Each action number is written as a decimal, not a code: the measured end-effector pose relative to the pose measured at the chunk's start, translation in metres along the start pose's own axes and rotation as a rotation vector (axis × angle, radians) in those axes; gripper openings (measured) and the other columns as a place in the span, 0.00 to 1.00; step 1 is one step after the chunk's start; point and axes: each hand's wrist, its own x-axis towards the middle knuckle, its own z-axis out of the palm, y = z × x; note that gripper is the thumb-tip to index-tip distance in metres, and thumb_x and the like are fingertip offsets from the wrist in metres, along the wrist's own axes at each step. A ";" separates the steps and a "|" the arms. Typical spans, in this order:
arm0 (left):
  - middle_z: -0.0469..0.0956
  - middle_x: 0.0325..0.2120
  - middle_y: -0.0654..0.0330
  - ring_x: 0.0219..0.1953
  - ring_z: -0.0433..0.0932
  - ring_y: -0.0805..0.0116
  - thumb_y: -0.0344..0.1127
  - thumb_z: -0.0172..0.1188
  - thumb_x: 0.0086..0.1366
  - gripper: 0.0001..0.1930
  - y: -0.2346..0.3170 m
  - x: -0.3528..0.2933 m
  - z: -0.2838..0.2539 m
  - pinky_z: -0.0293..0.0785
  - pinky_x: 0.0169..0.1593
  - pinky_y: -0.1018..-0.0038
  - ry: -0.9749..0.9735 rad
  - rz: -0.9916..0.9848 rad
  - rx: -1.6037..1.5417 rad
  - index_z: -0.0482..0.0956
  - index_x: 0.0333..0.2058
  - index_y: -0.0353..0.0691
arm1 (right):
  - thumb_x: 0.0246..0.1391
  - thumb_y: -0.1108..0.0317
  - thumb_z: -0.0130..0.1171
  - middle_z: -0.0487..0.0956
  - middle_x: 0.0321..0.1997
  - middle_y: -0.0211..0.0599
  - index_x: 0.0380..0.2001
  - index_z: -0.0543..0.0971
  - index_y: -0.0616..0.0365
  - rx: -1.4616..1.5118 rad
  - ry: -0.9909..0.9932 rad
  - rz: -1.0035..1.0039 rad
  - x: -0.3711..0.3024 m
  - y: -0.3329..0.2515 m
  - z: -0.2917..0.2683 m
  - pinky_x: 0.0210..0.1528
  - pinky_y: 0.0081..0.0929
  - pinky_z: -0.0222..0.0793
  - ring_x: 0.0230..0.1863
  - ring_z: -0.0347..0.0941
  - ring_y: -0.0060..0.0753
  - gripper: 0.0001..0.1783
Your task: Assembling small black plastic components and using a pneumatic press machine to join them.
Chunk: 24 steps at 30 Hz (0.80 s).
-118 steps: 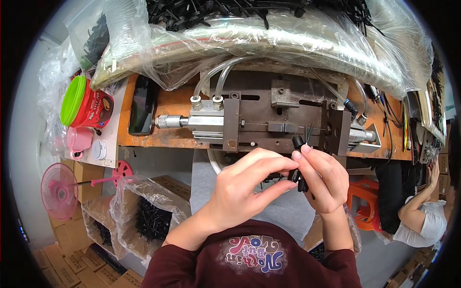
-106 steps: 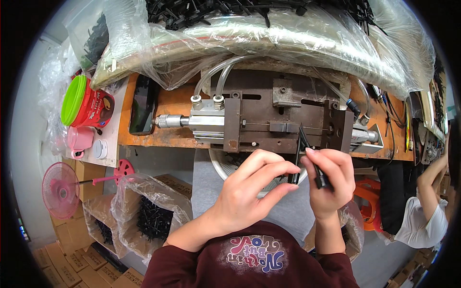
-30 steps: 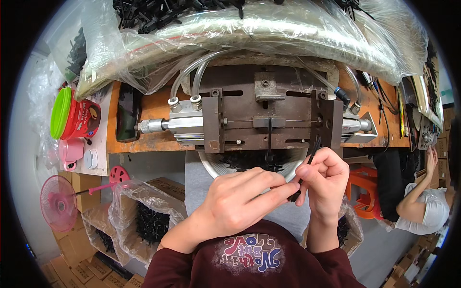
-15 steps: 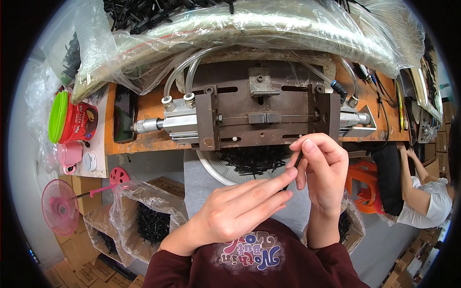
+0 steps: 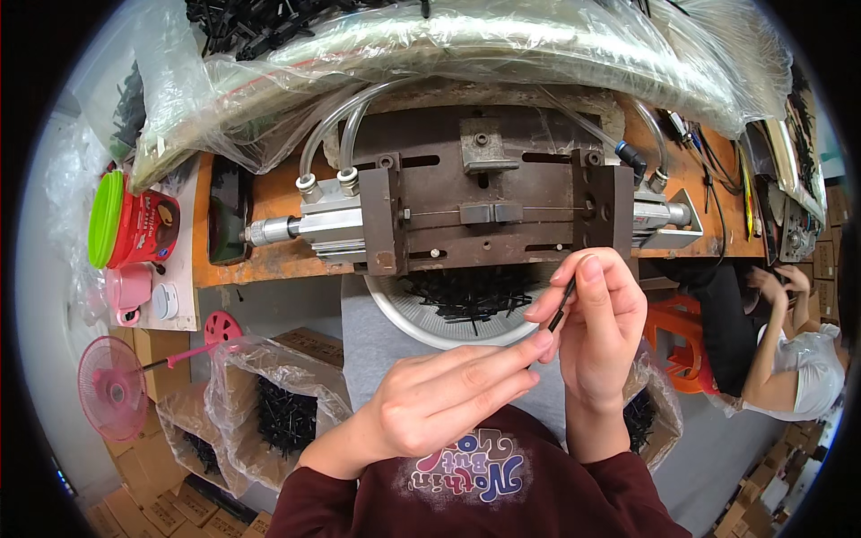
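Note:
A thin black stick-like part (image 5: pixel 560 311) slants between my two hands, above my lap. Thumb and fingers of my right hand (image 5: pixel 599 318) pinch its upper end. My left hand (image 5: pixel 448 390) has its fingers long and pressed together, their tips closed on the lower end; its thumb is mostly hidden underneath. Just beyond the hands sits a white basket (image 5: pixel 381 309) holding many loose black parts (image 5: pixel 471 291). Over it, at the bench edge, stands a brown metal fixture (image 5: pixel 484 247) with a small grey block (image 5: pixel 491 213) at its middle.
Silver air cylinders (image 5: pixel 330 226) with clear hoses flank the fixture on a wooden bench (image 5: pixel 235 273). Plastic sheeting (image 5: pixel 448 54) covers the back. Lined boxes (image 5: pixel 238 386), a pink fan (image 5: pixel 112 387) and a red tub (image 5: pixel 148 229) are left; an orange stool (image 5: pixel 673 336) and another person (image 5: pixel 794 359) right.
My right hand has shifted slightly, and more of the black part shows between the hands. The view has moved a little. At the right, the other person's hands have moved.

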 end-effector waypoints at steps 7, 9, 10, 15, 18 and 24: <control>0.83 0.49 0.49 0.36 0.86 0.61 0.24 0.75 0.48 0.15 0.000 0.001 -0.001 0.86 0.38 0.72 -0.005 0.000 0.007 0.86 0.37 0.32 | 0.73 0.63 0.46 0.82 0.26 0.51 0.37 0.75 0.66 0.017 0.013 -0.005 -0.002 0.001 0.000 0.17 0.16 0.66 0.13 0.71 0.22 0.16; 0.83 0.49 0.49 0.36 0.86 0.61 0.24 0.75 0.48 0.15 0.000 0.001 -0.001 0.86 0.38 0.72 -0.006 0.000 0.009 0.86 0.37 0.32 | 0.73 0.63 0.46 0.82 0.25 0.51 0.37 0.75 0.66 0.007 0.012 -0.005 -0.002 0.001 0.000 0.17 0.16 0.66 0.13 0.71 0.22 0.16; 0.83 0.49 0.49 0.36 0.86 0.61 0.24 0.75 0.48 0.15 0.000 0.001 -0.001 0.86 0.38 0.72 -0.008 -0.002 0.009 0.86 0.37 0.32 | 0.73 0.63 0.46 0.82 0.25 0.51 0.37 0.75 0.67 0.027 0.008 -0.004 -0.002 0.002 0.000 0.17 0.16 0.66 0.13 0.71 0.22 0.16; 0.81 0.49 0.43 0.41 0.86 0.56 0.22 0.67 0.51 0.11 0.000 0.001 -0.002 0.86 0.39 0.70 -0.033 0.025 -0.015 0.82 0.35 0.23 | 0.73 0.63 0.47 0.82 0.25 0.50 0.37 0.75 0.67 0.003 0.013 -0.008 -0.002 0.003 0.000 0.17 0.15 0.66 0.13 0.71 0.22 0.16; 0.81 0.49 0.43 0.41 0.86 0.56 0.22 0.67 0.51 0.11 -0.001 0.001 -0.003 0.86 0.40 0.70 -0.030 0.031 -0.017 0.83 0.35 0.23 | 0.73 0.64 0.48 0.82 0.25 0.50 0.37 0.75 0.67 -0.034 0.019 -0.025 -0.002 0.004 0.000 0.17 0.15 0.66 0.13 0.71 0.21 0.16; 0.82 0.49 0.44 0.41 0.86 0.57 0.22 0.67 0.52 0.11 -0.001 0.002 -0.003 0.86 0.41 0.70 -0.037 0.015 -0.009 0.83 0.35 0.23 | 0.72 0.65 0.49 0.82 0.25 0.49 0.37 0.75 0.67 -0.090 0.035 -0.069 -0.004 0.004 0.000 0.17 0.16 0.67 0.15 0.73 0.23 0.14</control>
